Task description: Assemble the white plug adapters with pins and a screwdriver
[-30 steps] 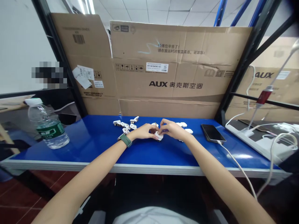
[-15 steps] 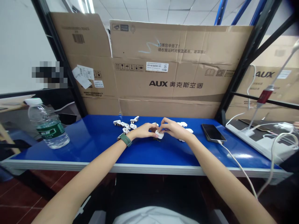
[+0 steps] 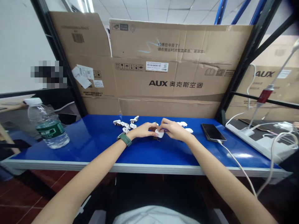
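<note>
A small white plastic plug shell (image 3: 159, 134) sits between my hands over the middle of the blue table (image 3: 98, 143). My left hand (image 3: 145, 130) pinches it from the left, thumb on the near side. From the right, my right hand (image 3: 174, 129) presses its bent fingertips together at the shell's top; whether a tiny part is between them is hidden. Small brass-coloured pieces (image 3: 157, 139) lie just below the shell. Several white plug bases with metal pins (image 3: 125, 125) are scattered left of my left hand. Smooth white shells (image 3: 188, 130) lie beyond my right hand, partly hidden by it.
A water bottle (image 3: 50, 127) stands at the left. Towards the right lies a phone (image 3: 213, 132) with its white cable (image 3: 235, 161) hanging over the front edge, beside a power strip (image 3: 257, 144). An upright cardboard sheet (image 3: 140, 90) closes off the back.
My right fingers have shifted slightly over the shell, and the shell has tilted a little. My left hand stays almost in place.
</note>
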Demonstrator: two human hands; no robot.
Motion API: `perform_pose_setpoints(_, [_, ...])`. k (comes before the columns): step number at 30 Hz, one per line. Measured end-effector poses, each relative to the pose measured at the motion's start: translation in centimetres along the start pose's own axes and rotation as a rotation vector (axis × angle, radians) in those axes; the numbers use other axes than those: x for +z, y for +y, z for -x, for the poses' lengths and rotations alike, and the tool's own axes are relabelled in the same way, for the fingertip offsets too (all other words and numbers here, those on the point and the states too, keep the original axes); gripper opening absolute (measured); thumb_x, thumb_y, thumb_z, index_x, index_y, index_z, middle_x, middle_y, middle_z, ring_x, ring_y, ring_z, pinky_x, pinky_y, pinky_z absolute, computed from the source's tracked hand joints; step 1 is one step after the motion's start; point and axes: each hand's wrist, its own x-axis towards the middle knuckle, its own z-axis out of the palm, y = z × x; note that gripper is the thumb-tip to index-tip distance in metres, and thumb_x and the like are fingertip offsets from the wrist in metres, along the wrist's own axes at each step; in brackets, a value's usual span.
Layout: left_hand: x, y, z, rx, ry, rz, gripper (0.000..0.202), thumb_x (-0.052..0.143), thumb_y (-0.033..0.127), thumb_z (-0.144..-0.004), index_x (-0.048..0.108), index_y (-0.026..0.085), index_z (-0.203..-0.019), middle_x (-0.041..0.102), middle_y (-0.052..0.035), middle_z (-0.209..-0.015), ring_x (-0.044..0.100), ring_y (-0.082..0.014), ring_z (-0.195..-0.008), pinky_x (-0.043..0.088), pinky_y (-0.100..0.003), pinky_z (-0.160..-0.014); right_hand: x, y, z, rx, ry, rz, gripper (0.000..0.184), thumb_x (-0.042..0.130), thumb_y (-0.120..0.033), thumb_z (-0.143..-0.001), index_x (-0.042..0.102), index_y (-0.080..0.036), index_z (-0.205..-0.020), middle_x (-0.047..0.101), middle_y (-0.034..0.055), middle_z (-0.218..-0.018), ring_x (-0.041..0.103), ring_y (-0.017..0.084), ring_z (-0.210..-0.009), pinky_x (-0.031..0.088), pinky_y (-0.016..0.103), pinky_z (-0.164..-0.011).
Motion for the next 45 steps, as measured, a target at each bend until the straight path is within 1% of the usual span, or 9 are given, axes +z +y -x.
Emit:
perform_pose_setpoints(3, [0.0, 0.1, 0.0, -0.005, 0.003, 0.001, 0.033, 0.074, 0.037, -0.087, 0.072, 0.017, -0.113, 0.073, -0.0062, -0.113, 0.066, -0.0230, -0.106, 0.047, -0.032, -0.096, 0.1, 0.1, 0.0, 0.005, -0.012, 0.034, 0.037, 0.052, -0.001, -0.089, 0.072, -0.021, -0.111, 0.060, 0.0063, -0.106, 0.059, 0.016, -0.085, 0.044, 0.025, -0.074])
perform_pose_setpoints(6, [0.0, 0.1, 0.0, -0.011, 0.004, 0.016, 0.033, 0.074, 0.036, -0.086, 0.071, 0.018, -0.114, 0.073, -0.0057, -0.112, 0.066, -0.0228, -0.106, 0.048, -0.032, -0.095, 0.3, 0.5, 0.0, -0.012, 0.011, 0.010, 0.033, 0.055, -0.004, -0.090, 0.075, -0.023, -0.109, 0.061, 0.0056, -0.102, 0.059, 0.016, -0.085, 0.044, 0.025, -0.074])
perform_pose_setpoints(12, [0.2, -0.2, 0.0, -0.009, 0.009, 0.045, 0.035, 0.076, 0.034, -0.084, 0.070, 0.019, -0.115, 0.073, -0.0051, -0.113, 0.066, -0.0214, -0.105, 0.048, -0.032, -0.095, 0.7, 1.9, -0.3, -0.045, 0.065, -0.160, 0.018, 0.064, -0.025, -0.096, 0.081, -0.026, -0.103, 0.063, 0.0054, -0.094, 0.061, 0.017, -0.082, 0.048, 0.028, -0.074])
perform_pose_setpoints(15, [0.3, -0.4, -0.1, -0.021, 0.008, 0.024, 0.035, 0.077, 0.035, -0.083, 0.071, 0.019, -0.114, 0.073, -0.0049, -0.112, 0.066, -0.0219, -0.105, 0.048, -0.033, -0.095, 0.8, 2.0, -0.3, -0.045, 0.062, -0.174, 0.017, 0.066, -0.030, -0.096, 0.081, -0.026, -0.101, 0.063, 0.0051, -0.092, 0.061, 0.017, -0.082, 0.048, 0.029, -0.075])
perform_pose_setpoints(21, [0.2, -0.2, -0.1, -0.013, 0.010, 0.081, 0.035, 0.077, 0.035, -0.084, 0.070, 0.018, -0.113, 0.072, -0.0056, -0.110, 0.067, -0.0207, -0.102, 0.049, -0.032, -0.094, 0.7, 1.7, -0.3, -0.028, 0.096, -0.183, 0.016, 0.067, -0.031, -0.095, 0.081, -0.025, -0.101, 0.061, 0.0045, -0.090, 0.059, 0.016, -0.078, 0.046, 0.028, -0.071])
perform_pose_setpoints(26, [0.3, -0.2, -0.1, -0.022, 0.011, 0.097, 0.035, 0.077, 0.037, -0.083, 0.070, 0.018, -0.111, 0.072, -0.0059, -0.108, 0.067, -0.0207, -0.100, 0.050, -0.032, -0.092, 0.7, 1.7, -0.4, -0.029, 0.086, -0.171, 0.018, 0.065, -0.034, -0.096, 0.081, -0.025, -0.101, 0.061, 0.0048, -0.090, 0.058, 0.016, -0.077, 0.046, 0.027, -0.070])
perform_pose_setpoints(31, [0.3, -0.6, -0.3, -0.052, 0.043, 0.161, 0.041, 0.080, 0.036, -0.081, 0.066, 0.018, -0.115, 0.072, -0.0064, -0.111, 0.068, -0.0205, -0.101, 0.050, -0.033, -0.092, 0.7, 1.9, -0.3, -0.038, 0.106, -0.175, 0.021, 0.064, -0.036, -0.097, 0.081, -0.025, -0.103, 0.062, 0.0053, -0.089, 0.058, 0.016, -0.077, 0.046, 0.028, -0.069])
perform_pose_setpoints(38, [0.3, -0.5, -0.3, -0.060, 0.038, 0.215, 0.040, 0.080, 0.039, -0.080, 0.067, 0.017, -0.111, 0.072, -0.0071, -0.108, 0.067, -0.0204, -0.099, 0.050, -0.032, -0.089, 0.6, 2.1, -0.2, -0.038, 0.173, -0.172, 0.020, 0.068, -0.037, -0.095, 0.082, -0.025, -0.100, 0.060, 0.0043, -0.085, 0.057, 0.015, -0.073, 0.046, 0.028, -0.067])
perform_pose_setpoints(45, [0.1, 0.3, -0.2, -0.069, -0.024, 0.156, 0.037, 0.078, 0.039, -0.083, 0.071, 0.016, -0.111, 0.073, -0.0069, -0.104, 0.067, -0.0205, -0.096, 0.050, -0.031, -0.087, 0.1, 1.2, 0.0, -0.051, 0.112, -0.159, 0.017, 0.069, -0.036, -0.093, 0.081, -0.024, -0.096, 0.057, 0.0032, -0.084, 0.055, 0.015, -0.072, 0.044, 0.028, -0.067])
